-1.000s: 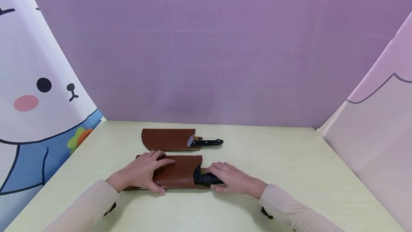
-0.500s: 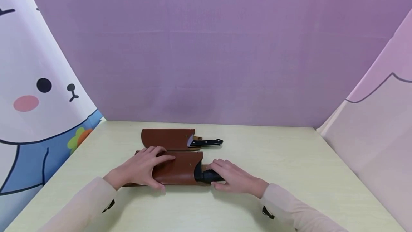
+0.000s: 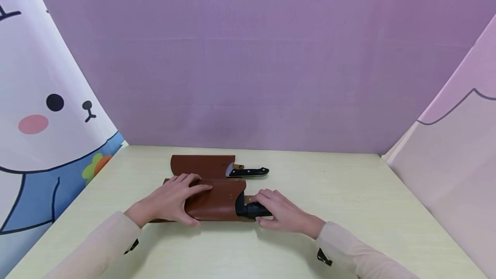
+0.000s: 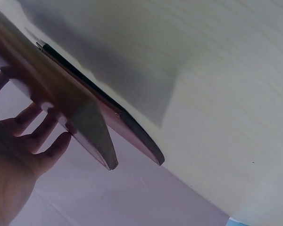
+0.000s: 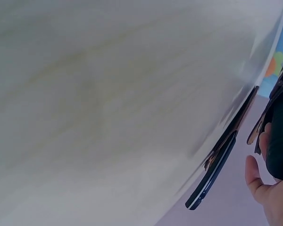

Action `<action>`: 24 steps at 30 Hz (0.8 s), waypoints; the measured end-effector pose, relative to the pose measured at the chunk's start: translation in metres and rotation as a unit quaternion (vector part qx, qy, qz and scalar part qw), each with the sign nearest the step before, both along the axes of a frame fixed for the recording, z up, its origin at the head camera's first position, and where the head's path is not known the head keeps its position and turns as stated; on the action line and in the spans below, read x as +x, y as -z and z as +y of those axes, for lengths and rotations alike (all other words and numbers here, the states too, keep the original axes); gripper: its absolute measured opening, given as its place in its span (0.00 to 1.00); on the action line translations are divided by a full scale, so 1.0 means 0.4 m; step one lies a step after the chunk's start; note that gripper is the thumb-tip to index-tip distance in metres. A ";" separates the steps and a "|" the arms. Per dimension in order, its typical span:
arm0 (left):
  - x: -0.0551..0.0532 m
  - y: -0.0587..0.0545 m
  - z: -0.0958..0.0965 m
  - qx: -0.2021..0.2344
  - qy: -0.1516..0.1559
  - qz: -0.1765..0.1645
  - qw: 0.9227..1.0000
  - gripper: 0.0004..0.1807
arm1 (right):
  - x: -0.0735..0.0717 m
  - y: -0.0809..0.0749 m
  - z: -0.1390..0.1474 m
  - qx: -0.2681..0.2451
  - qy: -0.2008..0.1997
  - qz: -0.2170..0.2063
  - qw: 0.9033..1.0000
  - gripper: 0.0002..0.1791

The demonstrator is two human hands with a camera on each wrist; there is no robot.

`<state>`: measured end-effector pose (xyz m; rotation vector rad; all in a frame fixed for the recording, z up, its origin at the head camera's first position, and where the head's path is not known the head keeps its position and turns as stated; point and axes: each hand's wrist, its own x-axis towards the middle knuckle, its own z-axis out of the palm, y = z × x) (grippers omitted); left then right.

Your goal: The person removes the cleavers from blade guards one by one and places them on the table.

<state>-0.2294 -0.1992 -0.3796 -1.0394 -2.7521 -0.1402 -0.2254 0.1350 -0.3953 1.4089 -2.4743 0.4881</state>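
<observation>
The left hand [image 3: 170, 199] grips the near sheath [image 3: 215, 205], now closer and parallel to the far sheath [image 3: 201, 165]; the right hand [image 3: 282, 215] clasps the near handle [image 3: 257, 210], pointing right.

"Where's the head view?"
"Above the near sheath [image 3: 218, 206], on the person's side, facing forward and down, far enough back to include bench [image 3: 348, 193] and backdrop [image 3: 252, 55]."
"The wrist views?"
"Both close to that sheath, tipped, facing the backdrop: right beside its black handle [image 5: 280, 146], left nearer its other end."
"Shared?"
"Both sheaths, head and left wrist."
</observation>
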 end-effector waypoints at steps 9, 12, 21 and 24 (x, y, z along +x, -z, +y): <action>0.001 -0.002 0.003 0.000 -0.007 0.000 1.000 0.49 | 0.002 0.007 0.004 -0.014 0.002 0.021 1.000 0.21; 0.003 -0.001 0.003 0.000 -0.009 0.003 1.000 0.49 | 0.003 0.009 0.005 -0.017 0.002 0.024 1.000 0.21; 0.007 0.001 0.002 0.000 -0.011 0.003 1.000 0.50 | 0.006 0.013 0.005 -0.020 0.002 0.042 0.999 0.22; 0.008 0.002 0.002 0.001 -0.012 0.005 1.000 0.50 | 0.006 0.014 0.006 -0.021 0.002 0.054 0.998 0.22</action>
